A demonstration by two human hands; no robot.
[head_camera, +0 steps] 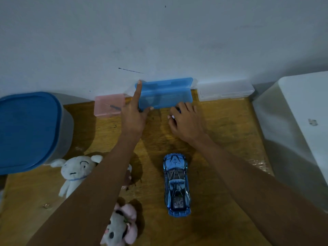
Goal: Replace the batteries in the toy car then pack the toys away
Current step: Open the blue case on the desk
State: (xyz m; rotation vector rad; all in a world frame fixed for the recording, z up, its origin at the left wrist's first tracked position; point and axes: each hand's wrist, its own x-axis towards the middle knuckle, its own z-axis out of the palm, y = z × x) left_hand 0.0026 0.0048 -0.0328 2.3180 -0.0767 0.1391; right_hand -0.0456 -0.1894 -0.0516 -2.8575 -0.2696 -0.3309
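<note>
Both hands worked at the blue box (166,94) — the toy car (176,183) lay nearer.
Left hand (133,114) was spread, forefinger straight against the box's corner; right hand (184,119) curled round a small object (173,117) — unidentifiable.

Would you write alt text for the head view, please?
A person's left hand touches an open blue case while the right hand curls over a small object; a blue toy car and plush toys lie nearer on the wooden table.

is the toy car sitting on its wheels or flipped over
On its wheels. The toy car sits on the wooden table with its roof and windscreen facing the camera; no underside shows.
</note>
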